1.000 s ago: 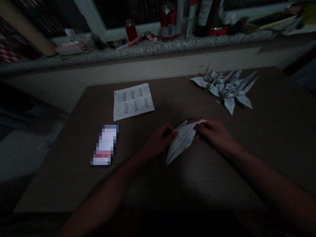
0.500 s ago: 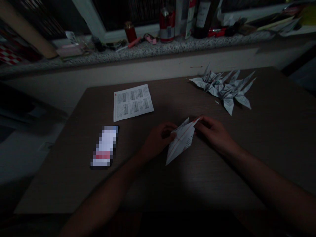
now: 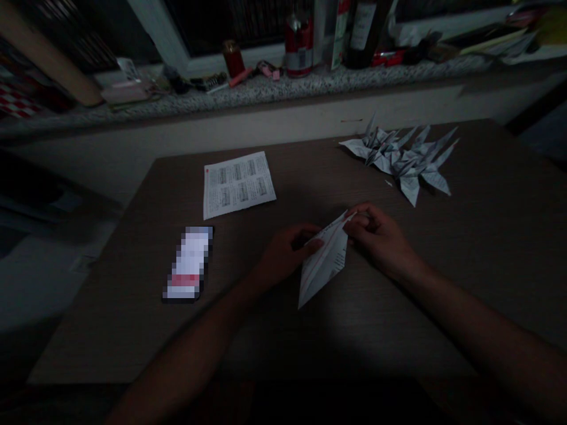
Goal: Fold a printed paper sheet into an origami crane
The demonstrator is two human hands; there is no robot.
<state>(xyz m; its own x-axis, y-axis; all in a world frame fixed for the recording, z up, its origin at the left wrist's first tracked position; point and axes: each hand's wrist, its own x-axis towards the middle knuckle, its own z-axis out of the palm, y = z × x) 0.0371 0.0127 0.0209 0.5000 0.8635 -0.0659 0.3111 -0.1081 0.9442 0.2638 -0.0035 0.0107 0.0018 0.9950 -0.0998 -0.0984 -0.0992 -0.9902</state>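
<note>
Between my hands is a folded sheet of printed paper [image 3: 325, 260], its long point angled down toward me. My left hand [image 3: 292, 251] grips its left edge, thumb on the near face and fingers behind it. At the upper right tip, my right hand [image 3: 372, 233] pinches the paper between thumb and curled fingers. The fingers behind the paper are partly hidden. Several folded paper cranes [image 3: 410, 156] sit clustered at the back right of the table. A flat printed sheet [image 3: 239, 184] lies to the left, beyond my left hand.
A phone with a blurred, lit screen [image 3: 188, 262] lies on the dark wooden table [image 3: 110, 307] at left. A paper scrap [image 3: 388, 183] is near the cranes. Behind, a granite sill [image 3: 248, 91] carries a red can [image 3: 299, 50], a dark bottle [image 3: 362, 35] and a jar [image 3: 233, 57].
My right thumb and fingers have closed in on the upper tip of the paper. The paper's lower point has dropped slightly toward me. Other things stay in place.
</note>
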